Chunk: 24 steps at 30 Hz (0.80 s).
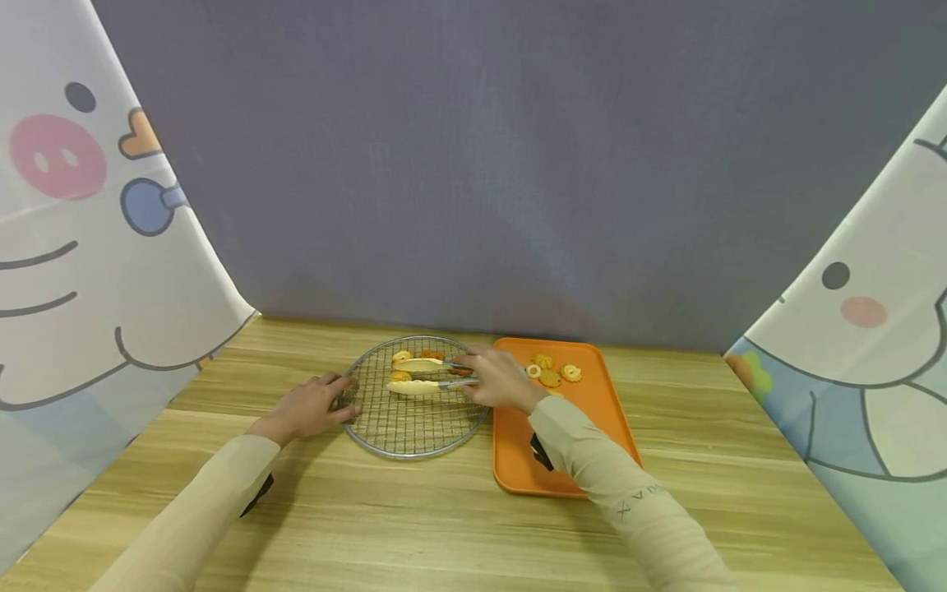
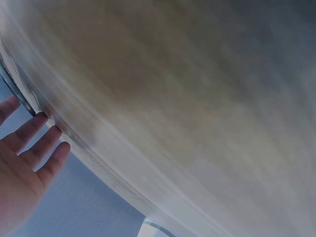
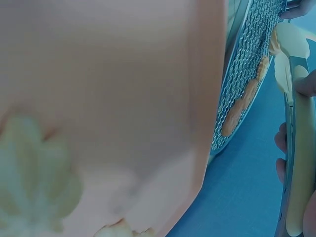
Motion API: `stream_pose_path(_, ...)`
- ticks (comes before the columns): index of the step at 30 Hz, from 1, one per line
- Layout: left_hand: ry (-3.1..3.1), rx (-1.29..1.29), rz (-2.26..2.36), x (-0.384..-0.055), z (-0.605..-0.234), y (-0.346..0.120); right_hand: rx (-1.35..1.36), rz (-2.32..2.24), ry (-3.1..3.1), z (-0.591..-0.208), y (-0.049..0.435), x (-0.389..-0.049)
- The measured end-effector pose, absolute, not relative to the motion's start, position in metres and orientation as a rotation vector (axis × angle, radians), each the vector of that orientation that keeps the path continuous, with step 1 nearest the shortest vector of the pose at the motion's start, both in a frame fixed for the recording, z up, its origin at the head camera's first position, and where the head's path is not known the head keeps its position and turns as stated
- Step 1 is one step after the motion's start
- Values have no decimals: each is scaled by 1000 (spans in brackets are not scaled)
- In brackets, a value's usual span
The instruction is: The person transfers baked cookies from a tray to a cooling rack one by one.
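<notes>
My right hand (image 1: 503, 378) grips a pair of tongs (image 1: 414, 387) with cream tips and metal arms, reaching left over a round wire rack (image 1: 414, 427). Between the spread tips shows a golden cookie (image 1: 400, 376). In the right wrist view the tongs' cream handle (image 3: 297, 197) lies along the palm, and an orange-brown cookie (image 3: 274, 42) sits by the tips. At the rack's left rim, my left hand (image 1: 311, 404) has its fingertips on the edge. The left wrist view shows those fingers (image 2: 42, 148) nearly straight.
An orange tray (image 1: 533, 469) stands just right of the rack, holding several cookies (image 1: 550, 378). More cookies (image 3: 242, 106) lie along the rack's far side, partly hidden by the tongs. A grey panel (image 1: 473, 164) rises behind the wooden table (image 1: 355, 526), with printed cloths at both sides.
</notes>
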<state>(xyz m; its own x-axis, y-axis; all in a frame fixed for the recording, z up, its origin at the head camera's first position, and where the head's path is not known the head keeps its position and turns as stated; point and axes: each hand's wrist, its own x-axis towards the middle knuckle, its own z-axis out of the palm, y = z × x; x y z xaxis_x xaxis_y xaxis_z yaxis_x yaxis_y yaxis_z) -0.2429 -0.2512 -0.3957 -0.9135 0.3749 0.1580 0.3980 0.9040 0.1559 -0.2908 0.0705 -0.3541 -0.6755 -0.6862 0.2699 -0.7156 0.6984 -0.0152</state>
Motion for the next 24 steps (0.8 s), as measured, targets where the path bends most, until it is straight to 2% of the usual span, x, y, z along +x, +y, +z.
stream_pose_path(24,-2960,-582,-294,-243,-396,-251,1025,165,-2791,-361,48,-302)
